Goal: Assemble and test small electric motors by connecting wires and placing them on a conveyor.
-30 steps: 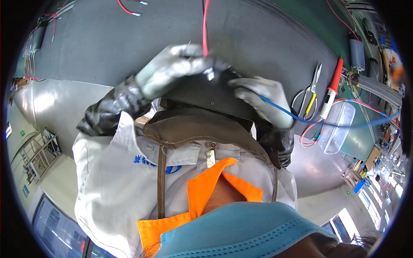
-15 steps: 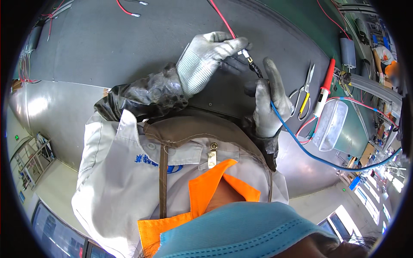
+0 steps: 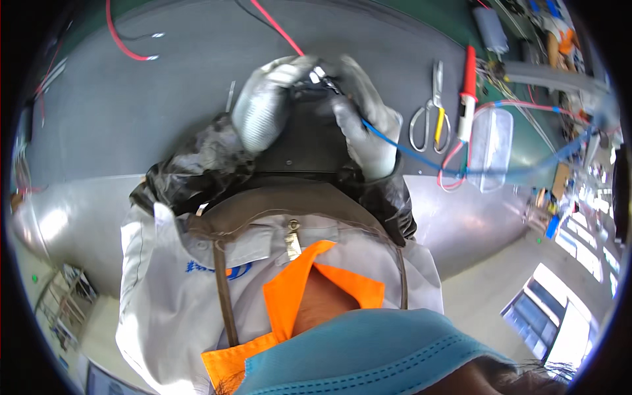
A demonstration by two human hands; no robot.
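Both my hands wear grey-white gloves and meet over the dark bench. My left hand (image 3: 266, 105) pinches the end of a red wire (image 3: 282, 29), where a whitish terminal (image 3: 318, 72) shows at the fingertips. Close against that terminal is a black-wrapped lead end (image 3: 332, 85), gripped between the thumb and fingers of my right hand (image 3: 368, 125). From this grip a blue cable (image 3: 408, 152) runs off to the right. The fingers partly hide the spot where terminal and lead end meet, so I cannot tell whether they are joined.
Right of my hands lie scissors (image 3: 438, 115) with a yellow-marked handle, a red-and-white probe-like tool (image 3: 468, 95) with a red lead, and a clear tray-like piece (image 3: 492, 145). A grey cylinder (image 3: 490, 29) stands farther back. More red and black wire ends (image 3: 150, 58) lie at far left.
My hands have drawn closer together. The right fingers, with one raised before, now bend in toward the lead end. The whole view has shifted, and the blue cable has swung higher.
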